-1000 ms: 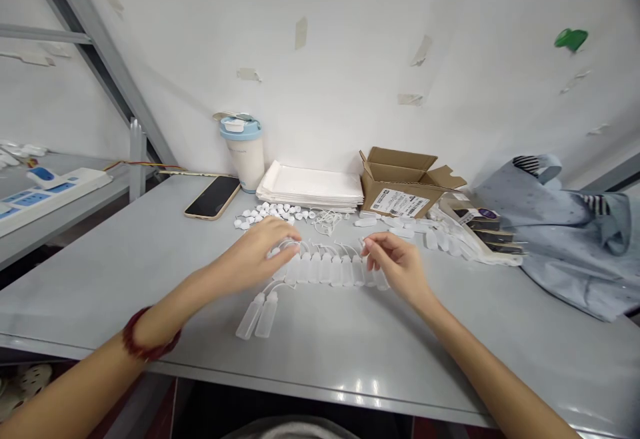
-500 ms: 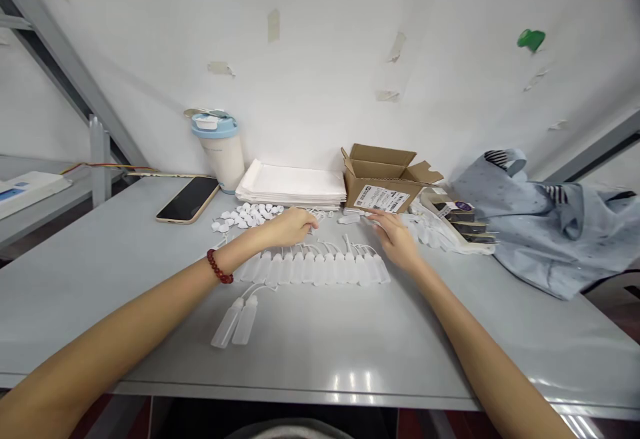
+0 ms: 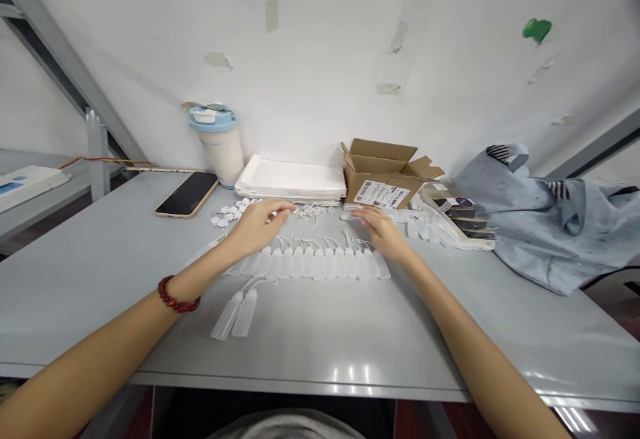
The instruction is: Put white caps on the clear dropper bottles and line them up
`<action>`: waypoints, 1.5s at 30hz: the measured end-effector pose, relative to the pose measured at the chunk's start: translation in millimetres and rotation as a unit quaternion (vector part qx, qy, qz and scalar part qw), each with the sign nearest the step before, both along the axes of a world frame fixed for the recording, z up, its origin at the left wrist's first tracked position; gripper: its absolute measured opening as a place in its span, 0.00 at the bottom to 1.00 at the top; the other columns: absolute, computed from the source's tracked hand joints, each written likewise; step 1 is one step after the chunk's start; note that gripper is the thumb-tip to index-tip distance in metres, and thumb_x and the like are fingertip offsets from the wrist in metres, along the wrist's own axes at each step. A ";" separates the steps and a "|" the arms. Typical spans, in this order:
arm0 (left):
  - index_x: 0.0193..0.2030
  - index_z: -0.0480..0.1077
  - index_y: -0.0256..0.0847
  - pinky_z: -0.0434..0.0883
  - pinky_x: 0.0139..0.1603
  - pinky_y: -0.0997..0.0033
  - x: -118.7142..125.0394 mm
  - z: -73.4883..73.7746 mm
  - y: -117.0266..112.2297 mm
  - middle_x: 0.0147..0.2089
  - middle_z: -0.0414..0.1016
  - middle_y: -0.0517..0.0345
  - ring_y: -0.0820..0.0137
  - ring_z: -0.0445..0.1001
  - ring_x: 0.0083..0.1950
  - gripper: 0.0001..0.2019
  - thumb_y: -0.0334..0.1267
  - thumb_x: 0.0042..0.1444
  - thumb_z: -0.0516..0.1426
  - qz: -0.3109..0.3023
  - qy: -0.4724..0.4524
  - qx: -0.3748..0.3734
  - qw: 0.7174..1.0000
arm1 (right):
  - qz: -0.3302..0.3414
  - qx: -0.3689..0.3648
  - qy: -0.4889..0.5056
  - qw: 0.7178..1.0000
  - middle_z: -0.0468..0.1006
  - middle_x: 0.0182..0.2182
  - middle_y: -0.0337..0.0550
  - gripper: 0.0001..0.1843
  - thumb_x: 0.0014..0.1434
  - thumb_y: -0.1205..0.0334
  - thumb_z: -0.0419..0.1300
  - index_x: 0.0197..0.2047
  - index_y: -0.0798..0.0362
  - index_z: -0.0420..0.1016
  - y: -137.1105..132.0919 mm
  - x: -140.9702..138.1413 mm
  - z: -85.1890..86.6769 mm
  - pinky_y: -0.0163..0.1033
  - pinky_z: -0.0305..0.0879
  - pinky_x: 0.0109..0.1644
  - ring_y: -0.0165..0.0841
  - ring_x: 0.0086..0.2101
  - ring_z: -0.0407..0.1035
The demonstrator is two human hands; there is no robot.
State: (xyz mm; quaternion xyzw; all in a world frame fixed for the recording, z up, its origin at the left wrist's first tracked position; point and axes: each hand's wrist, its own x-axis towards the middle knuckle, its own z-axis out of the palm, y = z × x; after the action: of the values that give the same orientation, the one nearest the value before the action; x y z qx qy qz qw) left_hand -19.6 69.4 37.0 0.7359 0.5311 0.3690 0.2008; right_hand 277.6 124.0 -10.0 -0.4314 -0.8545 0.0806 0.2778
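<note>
Left hand [image 3: 257,226] is low over the counter [image 3: 125,259], at the far left end of the row of bottles [image 3: 310,262]. Its fingers are curled, thumb close to the fingertips [image 3: 281,210], just beside the caps [image 3: 234,210]. Can't tell if anything is pinched. A red bracelet [image 3: 177,296] is on that wrist.

Right hand [image 3: 380,229] is palm down with fingers stretched flat and loosely spread, holding nothing. It sits over the far right end of the row, its tips near a loose bottle [image 3: 350,216]. Contact unclear.

The row lies mid-counter between the two hands: small clear bottles side by side and touching, with thin tips pointing to the wall. Two more bottles [image 3: 235,312] lie apart, nearer the counter's front edge on the left.

Along the wall:
- phone [image 3: 187,194], face up
- cup [image 3: 217,146] with a blue lid
- stack of white sheets [image 3: 293,179]
- open box [image 3: 383,176] with a label

Right of the box are more bottles and small dark packs [image 3: 465,216], then a blue cloth [image 3: 545,212]. A power strip [image 3: 25,179] sits on the shelf at far left.
</note>
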 end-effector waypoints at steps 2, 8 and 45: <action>0.41 0.76 0.39 0.70 0.41 0.67 0.3 1.3 1.6 0.43 0.80 0.53 0.65 0.75 0.40 0.14 0.42 0.57 0.53 0.019 -0.035 -0.007 0.999 | 0.003 0.007 0.001 1.000 0.77 0.49 0.49 0.22 0.61 0.72 0.45 0.50 0.51 0.75 1.0 3.0 2.3 0.55 0.63 0.54 0.44 0.52 0.66; 0.34 0.76 0.40 0.71 0.41 0.67 2.6 7.5 -2.3 0.35 0.80 0.55 0.66 0.75 0.37 0.08 0.41 0.52 0.59 0.030 -0.101 -0.004 0.994 | 0.001 0.019 -0.001 1.000 0.77 0.47 0.51 0.21 0.62 0.70 0.45 0.50 0.52 0.76 1.3 2.7 4.0 0.54 0.63 0.53 0.44 0.49 0.67; 0.32 0.73 0.37 0.69 0.24 0.74 18.4 5.9 -13.3 0.24 0.73 0.59 0.72 0.71 0.24 0.08 0.40 0.49 0.60 0.069 -0.198 -0.064 0.976 | -0.045 -0.041 0.181 0.982 0.79 0.44 0.48 0.13 0.60 0.57 0.56 0.46 0.51 0.73 -42.1 -27.0 30.5 0.45 0.69 0.44 0.40 0.43 0.72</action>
State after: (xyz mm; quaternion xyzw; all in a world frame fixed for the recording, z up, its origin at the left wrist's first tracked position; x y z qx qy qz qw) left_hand -1.2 56.0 43.0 0.5951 0.5530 0.4858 0.3225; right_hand 250.6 81.9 20.6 -0.4585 -0.7660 0.1796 0.4133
